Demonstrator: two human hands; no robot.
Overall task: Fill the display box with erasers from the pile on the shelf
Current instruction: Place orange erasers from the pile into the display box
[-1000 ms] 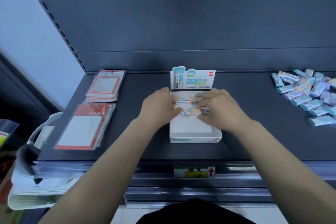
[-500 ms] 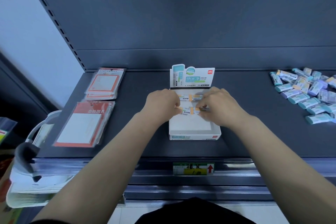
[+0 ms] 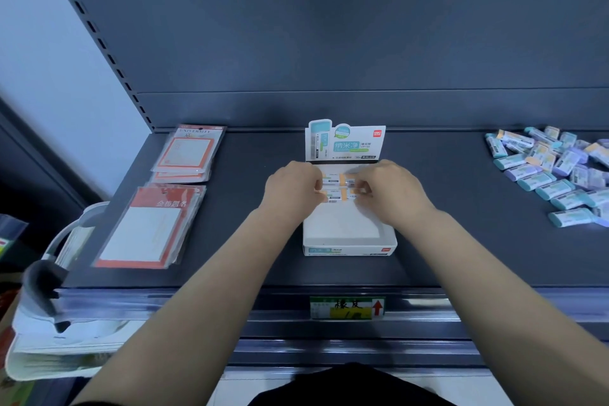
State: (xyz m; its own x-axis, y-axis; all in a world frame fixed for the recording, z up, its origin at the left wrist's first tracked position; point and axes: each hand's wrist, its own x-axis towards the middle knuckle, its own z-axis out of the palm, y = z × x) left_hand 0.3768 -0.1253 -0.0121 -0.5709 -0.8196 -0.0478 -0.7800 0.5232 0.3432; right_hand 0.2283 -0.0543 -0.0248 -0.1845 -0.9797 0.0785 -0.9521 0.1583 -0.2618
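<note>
A white display box [image 3: 349, 242] with an upright printed header card [image 3: 346, 142] sits mid-shelf. Several orange-and-white erasers [image 3: 336, 189] lie in rows at its far end; the near half shows bare white floor. My left hand [image 3: 290, 191] and my right hand [image 3: 392, 193] are both over the box, fingertips pinched on the erasers of the nearer row. A pile of teal, purple and orange erasers [image 3: 557, 171] lies at the far right of the shelf.
Two stacks of red-and-white packaged notepads [image 3: 148, 227] [image 3: 188, 153] lie on the left of the dark shelf [image 3: 461, 241]. A price label [image 3: 346, 307] sits on the front rail. A bag with papers [image 3: 49, 323] hangs at lower left.
Both hands have stayed over the box's far end, nudging the nearer row of erasers. The view has shifted slightly.
</note>
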